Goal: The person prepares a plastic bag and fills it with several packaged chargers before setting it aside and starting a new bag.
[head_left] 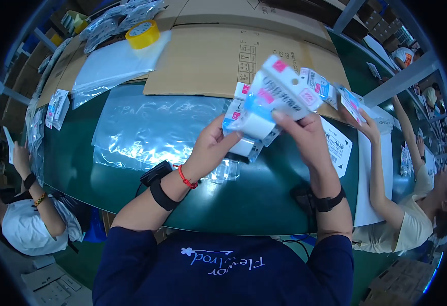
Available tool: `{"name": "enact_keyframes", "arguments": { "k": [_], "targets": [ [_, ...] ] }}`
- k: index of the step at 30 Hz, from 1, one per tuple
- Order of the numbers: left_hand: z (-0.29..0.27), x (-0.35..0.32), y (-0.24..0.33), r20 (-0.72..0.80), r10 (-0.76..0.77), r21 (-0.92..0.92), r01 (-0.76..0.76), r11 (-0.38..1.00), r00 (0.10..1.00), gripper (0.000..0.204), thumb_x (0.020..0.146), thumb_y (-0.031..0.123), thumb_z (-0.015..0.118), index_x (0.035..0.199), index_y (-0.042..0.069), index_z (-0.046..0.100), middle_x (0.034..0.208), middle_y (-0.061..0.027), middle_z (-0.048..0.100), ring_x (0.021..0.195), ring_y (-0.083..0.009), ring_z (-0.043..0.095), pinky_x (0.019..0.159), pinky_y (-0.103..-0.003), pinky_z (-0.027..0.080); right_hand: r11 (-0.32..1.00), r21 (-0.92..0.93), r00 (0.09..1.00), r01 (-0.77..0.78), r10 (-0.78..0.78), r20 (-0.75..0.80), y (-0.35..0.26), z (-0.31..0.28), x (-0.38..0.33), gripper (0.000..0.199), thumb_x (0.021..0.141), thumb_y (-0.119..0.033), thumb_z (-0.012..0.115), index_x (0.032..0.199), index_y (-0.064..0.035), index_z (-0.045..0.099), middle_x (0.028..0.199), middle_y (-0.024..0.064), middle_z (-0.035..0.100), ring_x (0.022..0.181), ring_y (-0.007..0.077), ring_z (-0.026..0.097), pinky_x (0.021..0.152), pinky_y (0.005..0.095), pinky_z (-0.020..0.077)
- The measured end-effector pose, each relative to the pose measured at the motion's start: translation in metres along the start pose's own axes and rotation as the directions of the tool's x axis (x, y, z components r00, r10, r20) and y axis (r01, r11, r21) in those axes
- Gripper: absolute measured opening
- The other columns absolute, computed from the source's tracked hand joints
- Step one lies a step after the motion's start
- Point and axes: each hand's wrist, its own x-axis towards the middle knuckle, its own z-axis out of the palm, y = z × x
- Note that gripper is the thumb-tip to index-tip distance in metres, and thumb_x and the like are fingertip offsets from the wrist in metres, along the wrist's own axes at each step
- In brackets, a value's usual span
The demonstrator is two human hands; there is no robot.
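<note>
My left hand [214,148] pinches a small white-and-blue hang packet [242,148] with a pale block inside, thumb on its front. Beside it, my right hand [305,133] grips another packet [280,81], white and blue with pink patches and a hang hole, slightly blurred. The packets overlap in front of me, so their lower parts are partly hidden. A similar packet [318,87] lies beyond my right hand at the cardboard's edge. Under and left of my hands, large clear plastic bags [141,132] are spread on the green table [259,196].
Flat cardboard [198,64] covers the table's far side. Yellow tape [142,34] rests on clear sheets [116,66] at far left. A packet [57,109] lies leftward; a printed label sheet [337,148] is at right. Co-workers sit on both sides; the right one's hand [370,127] holds a packet.
</note>
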Motion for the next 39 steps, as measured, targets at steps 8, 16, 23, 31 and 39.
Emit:
{"name": "enact_keyframes", "arguments": {
  "k": [8, 16, 23, 31, 39],
  "targets": [
    [0.005, -0.004, 0.015, 0.094, -0.058, -0.044, 0.063, 0.997, 0.994, 0.052, 0.089, 0.014, 0.061, 0.135, 0.002, 0.04, 0.12, -0.0064, 0.056, 0.109, -0.0129, 0.054, 0.093, -0.028, 0.044, 0.947, -0.284, 0.988, 0.151, -0.149, 0.028, 0.003, 0.014, -0.005, 0.035, 0.084, -0.022, 0.07, 0.11, -0.0002, 0.063, 0.098, 0.007, 0.066, 0.089, 0.0131, 0.061, 0.081, 0.027, 0.0478],
    [0.005, -0.004, 0.016, 0.072, -0.038, 0.001, 0.038, 0.999, 0.997, 0.053, 0.087, 0.014, 0.064, 0.134, 0.003, 0.041, 0.121, -0.0071, 0.056, 0.108, -0.0136, 0.055, 0.093, -0.029, 0.044, 0.95, 0.271, 0.987, -0.154, 0.138, 0.081, -0.007, 0.017, -0.004, 0.037, 0.084, -0.017, 0.069, 0.114, 0.0028, 0.06, 0.109, 0.0113, 0.063, 0.099, 0.0147, 0.059, 0.086, 0.0287, 0.0465],
    [0.002, 0.006, 0.01, -0.099, 0.112, 0.065, -0.106, 0.992, 0.989, 0.051, 0.091, 0.024, 0.057, 0.134, 0.003, 0.04, 0.124, -0.0118, 0.054, 0.108, -0.0205, 0.057, 0.093, -0.033, 0.046, 0.792, -0.345, 0.863, 0.504, -0.476, 0.169, -0.003, 0.02, -0.014, 0.028, 0.087, -0.003, 0.058, 0.116, -0.0027, 0.06, 0.117, 0.01, 0.062, 0.111, 0.0209, 0.057, 0.101, 0.0384, 0.0392],
    [-0.011, -0.001, 0.044, 0.266, -0.321, -0.754, 0.404, 0.518, 0.909, 0.048, 0.095, 0.029, 0.044, 0.134, 0.001, 0.036, 0.127, -0.0165, 0.051, 0.11, -0.0293, 0.057, 0.092, -0.043, 0.049, 0.311, -0.495, 0.582, 0.811, -0.51, 0.633, -0.006, 0.031, -0.015, 0.045, 0.074, 0.003, 0.061, 0.118, -0.008, 0.06, 0.124, 0.0069, 0.058, 0.119, 0.0256, 0.052, 0.107, 0.0465, 0.034],
    [-0.012, 0.005, 0.032, 0.102, -0.331, -0.657, 0.314, 0.686, 0.938, 0.042, 0.092, 0.011, 0.047, 0.132, 0.003, 0.037, 0.116, -0.0139, 0.056, 0.104, -0.0247, 0.06, 0.085, -0.037, 0.053, 0.259, -0.628, 0.675, 0.734, -0.384, 0.63, -0.018, 0.025, -0.023, 0.048, 0.071, 0.004, 0.059, 0.117, -0.0071, 0.058, 0.125, 0.0138, 0.055, 0.125, 0.0293, 0.046, 0.107, 0.0462, 0.0337]
  ]
}}
